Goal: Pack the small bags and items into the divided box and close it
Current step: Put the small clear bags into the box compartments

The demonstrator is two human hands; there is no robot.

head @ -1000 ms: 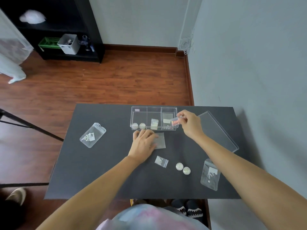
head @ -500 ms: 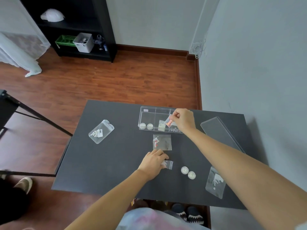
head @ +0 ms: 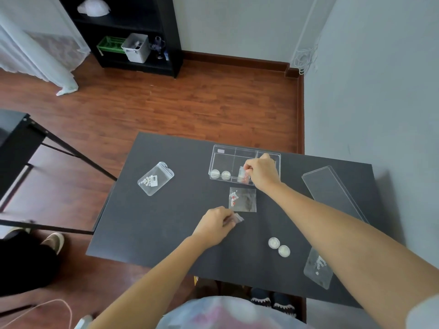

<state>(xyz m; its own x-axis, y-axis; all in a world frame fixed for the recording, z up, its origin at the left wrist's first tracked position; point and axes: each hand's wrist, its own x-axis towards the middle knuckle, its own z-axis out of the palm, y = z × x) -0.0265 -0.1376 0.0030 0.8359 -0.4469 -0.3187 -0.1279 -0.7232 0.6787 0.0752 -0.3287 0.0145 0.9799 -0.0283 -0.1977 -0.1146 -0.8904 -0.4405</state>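
A clear divided box [head: 222, 160] stands open at the far middle of the black table [head: 147, 224]. Two round white items [head: 220, 174] lie in its left compartment. My right hand [head: 261, 170] is over the box, pinching a small bag with red bits [head: 242, 175] down in the middle compartment. My left hand [head: 213, 225] grips a tiny clear bag [head: 238, 218] on the table. A flat bag with red and white beads [head: 242, 199] lies between the hands. The clear lid [head: 330, 191] lies to the right.
A larger zip bag of white beads [head: 155, 178] lies at the table's left. Two round white items [head: 279, 246] and another clear bag [head: 318, 268] sit near the right front edge. A black shelf [head: 133, 32] stands on the wooden floor beyond. Another person's shoes [head: 53, 241] are at the left.
My left hand left the flat bag, came nearer and took hold of the tiny bag. My right hand carried the red-bit bag leftwards and lowered it into the middle compartment.
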